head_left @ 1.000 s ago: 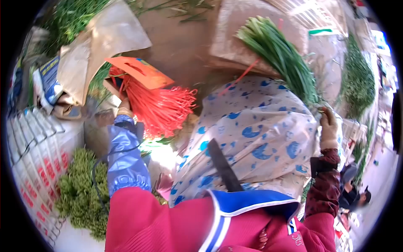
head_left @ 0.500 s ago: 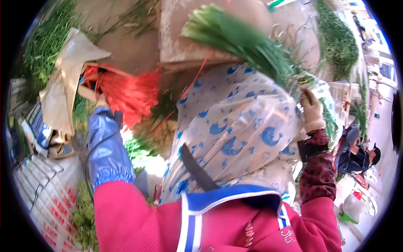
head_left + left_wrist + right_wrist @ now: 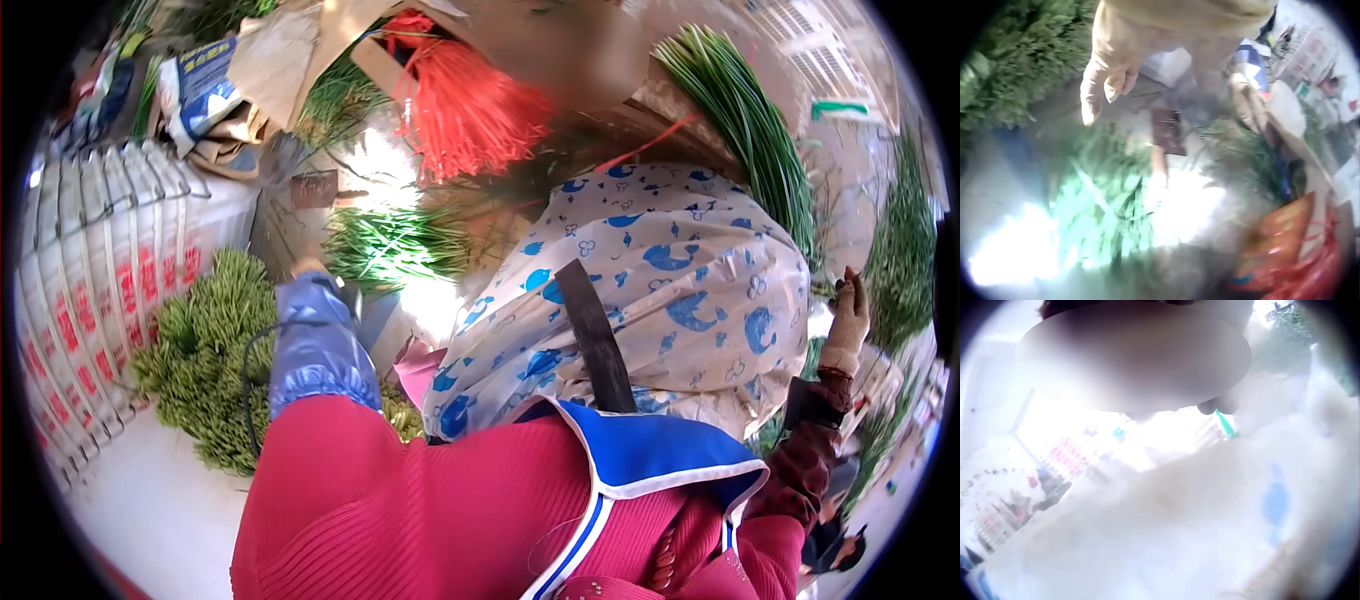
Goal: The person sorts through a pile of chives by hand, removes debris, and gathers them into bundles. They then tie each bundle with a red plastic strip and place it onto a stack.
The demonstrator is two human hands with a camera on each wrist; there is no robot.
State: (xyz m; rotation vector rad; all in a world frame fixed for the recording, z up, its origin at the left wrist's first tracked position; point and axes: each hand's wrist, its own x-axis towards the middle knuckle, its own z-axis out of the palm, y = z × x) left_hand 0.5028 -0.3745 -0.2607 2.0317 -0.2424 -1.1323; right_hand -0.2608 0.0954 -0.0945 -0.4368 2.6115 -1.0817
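Note:
My gloved left hand (image 3: pixel 308 266) hangs in the air near a loose pile of green stalks (image 3: pixel 395 248). In the left wrist view its fingers (image 3: pixel 1089 100) point down with nothing between them. A bunch of red plastic ties (image 3: pixel 470 105) lies beyond that hand, apart from it, with an orange card (image 3: pixel 1282 234) beside it. On the right, a bundle of long green chives (image 3: pixel 745 130) leans over a box and the whale-print sheet (image 3: pixel 650 270) on my lap. My gloved right hand (image 3: pixel 850 318) is beside the sheet's right edge, fingers extended near the bundle's lower tips.
A bushy green heap (image 3: pixel 215 350) lies at the left beside a white crate (image 3: pixel 150 260) with red print. Brown paper (image 3: pixel 280 65) and a blue-white bag (image 3: pixel 200 90) lie at the back left. A dark strip (image 3: pixel 595 335) rests on the sheet.
My left hand has come away from the red ties, back toward my body. The orange card no longer lies over the ties. My right hand has stayed beside the sheet; the head view has swung about.

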